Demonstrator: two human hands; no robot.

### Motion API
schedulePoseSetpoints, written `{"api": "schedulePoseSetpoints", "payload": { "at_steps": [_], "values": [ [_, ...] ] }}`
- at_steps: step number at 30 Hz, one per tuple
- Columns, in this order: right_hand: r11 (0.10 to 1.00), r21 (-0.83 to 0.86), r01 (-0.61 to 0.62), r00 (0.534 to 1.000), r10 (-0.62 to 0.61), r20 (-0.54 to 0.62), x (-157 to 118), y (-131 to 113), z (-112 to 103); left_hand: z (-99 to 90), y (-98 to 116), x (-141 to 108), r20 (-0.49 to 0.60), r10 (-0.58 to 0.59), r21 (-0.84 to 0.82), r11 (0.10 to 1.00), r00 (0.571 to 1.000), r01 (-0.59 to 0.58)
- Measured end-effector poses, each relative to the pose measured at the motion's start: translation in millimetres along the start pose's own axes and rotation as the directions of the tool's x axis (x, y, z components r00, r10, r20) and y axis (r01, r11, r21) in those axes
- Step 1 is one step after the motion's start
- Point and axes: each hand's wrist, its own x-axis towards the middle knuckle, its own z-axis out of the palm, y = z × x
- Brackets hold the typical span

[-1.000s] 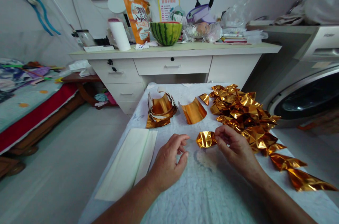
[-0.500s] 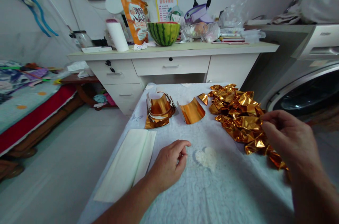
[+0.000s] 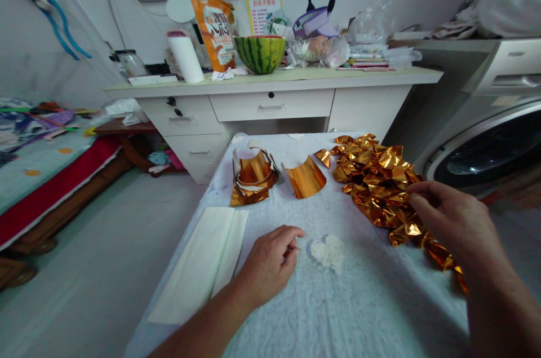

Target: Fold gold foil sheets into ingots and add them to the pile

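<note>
On the right side of the cloth-covered table [image 3: 270, 307] lies a heap of shiny folded gold foil pieces [image 3: 376, 166]. My right hand [image 3: 460, 222] is over the heap's near right edge, thumb and forefinger pinched on a folded gold foil piece [image 3: 386, 184]. My left hand [image 3: 273, 256] rests on the cloth left of centre, fingers loosely bent, thumb apart from the forefinger, holding nothing. Beyond it a curved gold foil sheet [image 3: 305, 177] stands by a curled stack of foil sheets [image 3: 253, 175]. One small folded foil piece [image 3: 323, 157] sits apart from the heap.
Folded pale paper or cloth [image 3: 196, 268] lies left of my left arm. A whitish patch [image 3: 328, 252] marks the cloth. Behind is a white desk [image 3: 270, 104] with a cut watermelon [image 3: 260, 54] and an orange pouch [image 3: 213, 31]. A washing machine [image 3: 507, 87] stands right, a bed [image 3: 51, 172] left.
My right hand has moved slightly left over the foil heap, fingers still pinched. My left hand keeps its place. The whole view has shifted very slightly.
</note>
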Motion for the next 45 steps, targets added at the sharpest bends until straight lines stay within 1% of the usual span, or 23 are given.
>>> {"api": "schedulePoseSetpoints", "payload": {
  "at_steps": [6,9,12,15,17,19,21,23,28,29,30,33,35,38,41,45],
  "values": [
    [0.997,-0.062,0.048,0.999,-0.048,-0.011,2.2,6.1,8.1,-1.0,2.2,-0.1,0.013,0.004,-0.002,1.000,1.000,-0.004],
    [0.993,-0.088,0.074,0.995,-0.079,-0.057,2.1,6.8,10.4,-1.1,2.3,0.0,0.014,0.004,-0.003,1.000,1.000,-0.004],
    [0.990,-0.072,0.118,0.985,-0.126,-0.115,-0.7,2.5,11.1,-1.6,2.8,0.6,0.014,0.008,0.002,1.000,1.000,-0.008],
    [0.976,-0.035,0.213,0.957,-0.216,-0.193,-7.2,-6.2,13.6,-2.2,3.6,1.0,0.011,0.013,0.005,1.000,1.000,-0.013],
    [0.952,-0.035,0.303,0.924,-0.303,-0.235,-13.1,-13.0,18.7,-2.4,3.8,0.8,0.013,0.015,0.003,1.000,1.000,-0.015],
    [0.919,0.010,0.394,0.894,-0.381,-0.235,-18.9,-19.6,26.8,-2.2,3.8,0.6,0.016,0.016,0.001,1.000,1.000,-0.016],
    [0.889,0.082,0.451,0.884,-0.432,-0.178,-23.7,-25.4,37.0,-1.6,3.5,0.7,0.016,0.017,0.001,1.000,1.000,-0.017],
    [0.868,0.140,0.477,0.879,-0.471,-0.075,-26.7,-30.2,47.1,-1.0,3.0,1.1,0.016,0.016,0.001,1.000,1.000,-0.016],
    [0.833,0.206,0.513,0.829,-0.543,0.134,-24.9,-41.1,64.5,-0.3,2.5,2.1,0.019,0.010,-0.010,1.000,1.000,-0.010],
    [0.838,0.204,0.507,0.823,-0.540,0.174,-23.0,-44.0,67.0,-0.1,2.5,2.1,0.018,0.012,-0.011,1.000,1.000,-0.011],
    [0.852,0.196,0.486,0.828,-0.521,0.209,-20.5,-47.4,69.6,0.1,2.5,2.1,0.016,0.012,-0.011,1.000,1.000,-0.012],
    [0.915,0.153,0.373,0.874,-0.402,0.274,-11.0,-58.7,80.0,0.9,2.5,2.2,0.016,0.008,-0.008,1.000,1.000,-0.008],
    [0.934,0.131,0.331,0.896,-0.355,0.265,-3.8,-66.3,89.3,1.5,2.1,2.3,0.018,0.009,-0.010,1.000,1.000,-0.009],
    [0.963,0.079,0.257,0.939,-0.269,0.216,5.1,-75.5,104.1,2.4,1.0,2.1,0.018,0.014,-0.017,1.000,1.000,-0.014],
    [0.973,0.048,0.225,0.955,-0.230,0.185,9.3,-81.3,115.1,3.0,-0.2,1.7,0.017,0.017,-0.018,1.000,1.000,-0.017],
    [0.975,0.025,0.221,0.962,-0.222,0.158,9.7,-83.8,120.7,3.6,-1.1,0.8,0.020,0.022,-0.009,1.000,1.000,-0.022]
  ]
}}
